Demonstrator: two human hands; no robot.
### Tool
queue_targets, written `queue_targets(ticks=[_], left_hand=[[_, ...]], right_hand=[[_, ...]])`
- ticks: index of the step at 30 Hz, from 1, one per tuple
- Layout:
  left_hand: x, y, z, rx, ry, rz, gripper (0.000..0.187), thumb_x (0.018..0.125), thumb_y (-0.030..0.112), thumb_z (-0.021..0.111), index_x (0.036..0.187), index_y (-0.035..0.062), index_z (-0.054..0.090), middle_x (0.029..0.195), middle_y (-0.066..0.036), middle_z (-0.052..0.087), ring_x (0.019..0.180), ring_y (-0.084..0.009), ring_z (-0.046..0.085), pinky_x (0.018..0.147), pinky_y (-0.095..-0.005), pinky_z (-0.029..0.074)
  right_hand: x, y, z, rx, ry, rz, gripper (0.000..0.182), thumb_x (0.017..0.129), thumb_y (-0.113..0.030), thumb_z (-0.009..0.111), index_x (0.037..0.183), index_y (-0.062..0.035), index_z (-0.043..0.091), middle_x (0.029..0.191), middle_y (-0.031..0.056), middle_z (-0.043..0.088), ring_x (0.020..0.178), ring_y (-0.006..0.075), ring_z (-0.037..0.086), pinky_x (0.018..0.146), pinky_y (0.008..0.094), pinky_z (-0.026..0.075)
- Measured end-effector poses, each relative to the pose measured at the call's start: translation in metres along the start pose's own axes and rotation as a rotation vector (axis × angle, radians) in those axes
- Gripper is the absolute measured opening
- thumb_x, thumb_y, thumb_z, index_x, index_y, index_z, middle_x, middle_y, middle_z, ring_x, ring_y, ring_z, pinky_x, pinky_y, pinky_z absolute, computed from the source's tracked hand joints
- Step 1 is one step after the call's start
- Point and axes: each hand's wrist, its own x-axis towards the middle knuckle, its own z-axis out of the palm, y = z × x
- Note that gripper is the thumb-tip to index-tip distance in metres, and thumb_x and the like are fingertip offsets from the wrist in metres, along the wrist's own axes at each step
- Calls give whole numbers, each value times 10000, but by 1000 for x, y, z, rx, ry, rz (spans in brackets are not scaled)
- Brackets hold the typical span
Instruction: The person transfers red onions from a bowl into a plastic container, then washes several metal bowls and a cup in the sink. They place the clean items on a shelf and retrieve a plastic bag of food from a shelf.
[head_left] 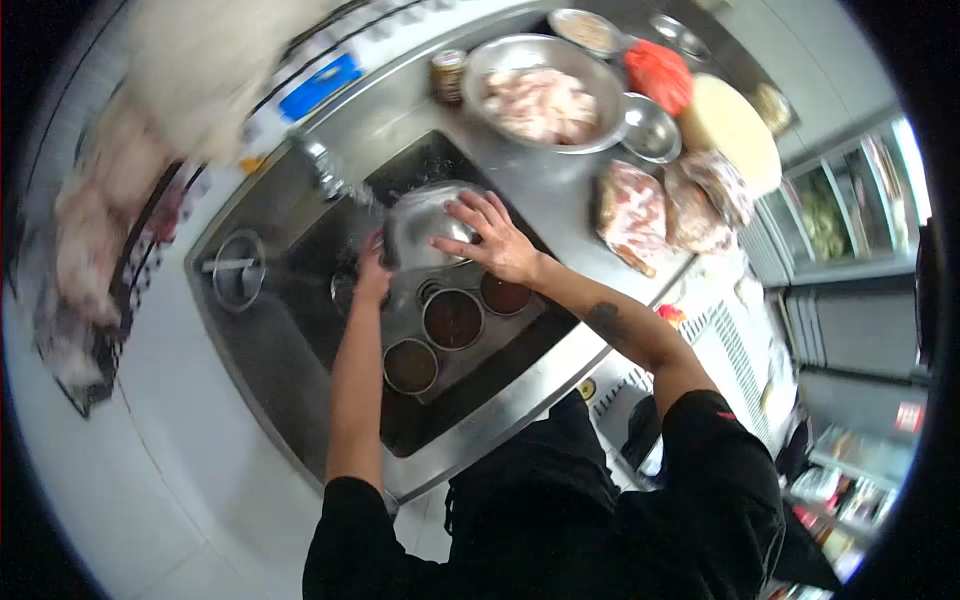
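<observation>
Left to right. Round steel drain fitting [238,268] set in the draining board, left of the basin. Curved chrome tap [322,168] above the deep stainless-steel sink [290,300], water running from its spout. Left hand [372,275] closed on the left rim of the rounded, shiny steel bowl [425,222]; exact finger position hidden, not possible to tell. Bowl held tilted over the sink under the stream, above a steel tray with three round cups of dark liquid [452,319]. Right hand [493,240] laid on the bowl's curved outer wall, fingers spread and pressed flat. Judged light, rigid and slippery when wet; surest hold at the rolled rim. Wide steel basin of pale raw meat [540,100] placed on the counter beyond. Wrapped meat packs [632,212] farthest right.
</observation>
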Motion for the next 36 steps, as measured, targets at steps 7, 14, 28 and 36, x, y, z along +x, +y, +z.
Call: queue_targets(ticks=[7,14,28,36], left_hand=[[23,113,66,-279,158,-187,474,897,231,599,1319,148,399,1316,-159,480,1185,-354,509,958,-472,445],[-16,158,216,454,424,-349,441,797,133,614,1216,114,476,1099,-72,511,897,-211,521,759,-380,461],[-197,-72,666,624,-600,-23,179,851,8,592,1030,4,584,1028,-61,611,874,-138,580,804,-259,462],[-39,-216,658,-703,356,-646,875,834,548,551,1422,-18,236,1303,-209,470,1185,-359,514,947,-452,494]], right_hand=[[-133,23,-181,-189,694,189,425,605,-197,857,988,-313,714,1079,87,538,918,258,499,752,387,387],[-403,3,-285,-438,1270,1179,546,782,122,502,1316,5,496,1263,149,468,1130,271,485,958,371,392],[-676,7,-194,308,2142,1968,597,750,150,406,1322,-19,407,1182,112,545,1009,189,538,880,281,425],[-717,53,-135,332,1760,2108,638,736,143,426,1352,-25,422,1194,122,492,1071,215,521,934,298,400]])
